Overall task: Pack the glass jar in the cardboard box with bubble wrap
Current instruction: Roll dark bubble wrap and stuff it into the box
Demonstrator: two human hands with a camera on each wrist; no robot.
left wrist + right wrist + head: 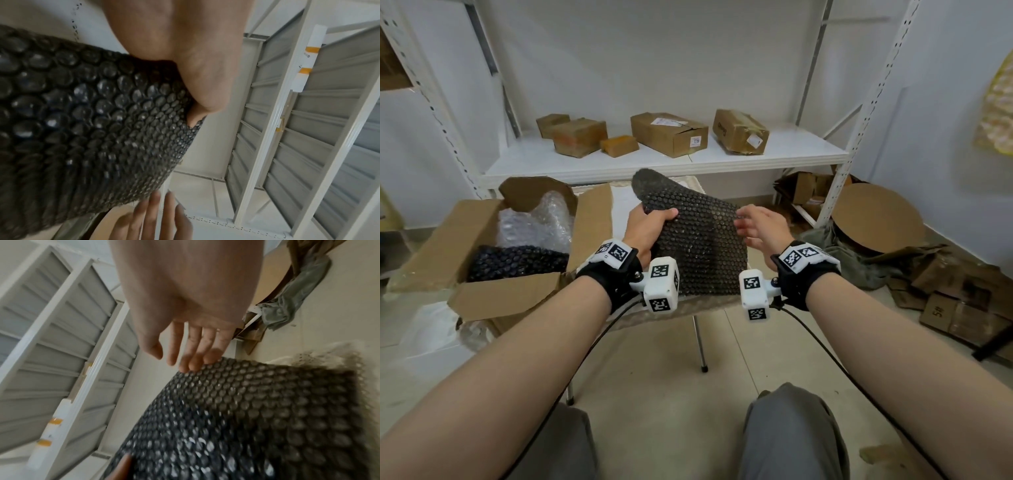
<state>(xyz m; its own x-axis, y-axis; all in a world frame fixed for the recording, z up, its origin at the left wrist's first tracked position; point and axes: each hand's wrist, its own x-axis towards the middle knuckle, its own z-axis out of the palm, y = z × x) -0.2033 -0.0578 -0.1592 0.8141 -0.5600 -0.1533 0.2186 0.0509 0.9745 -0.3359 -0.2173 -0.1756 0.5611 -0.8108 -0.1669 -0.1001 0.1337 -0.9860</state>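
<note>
A sheet of black bubble wrap (698, 240) is held up above the small table. My left hand (649, 228) grips its upper left edge, thumb over the front (197, 91). At the sheet's upper right edge my right hand (760, 229) has its fingers (191, 360) straight, the tips touching the wrap (257, 410). The open cardboard box (482, 240) stands to the left, with clear bubble wrap (537, 222) and a black bubble-wrapped bundle (517, 262) inside. No glass jar shows bare in any view.
A white shelf (664, 161) behind carries several closed cardboard boxes (669, 133). Flattened cardboard (955, 298), a round cardboard disc (876, 219) and a grey-green cloth (835, 246) lie on the floor at the right. The table's metal legs (700, 339) stand between my knees.
</note>
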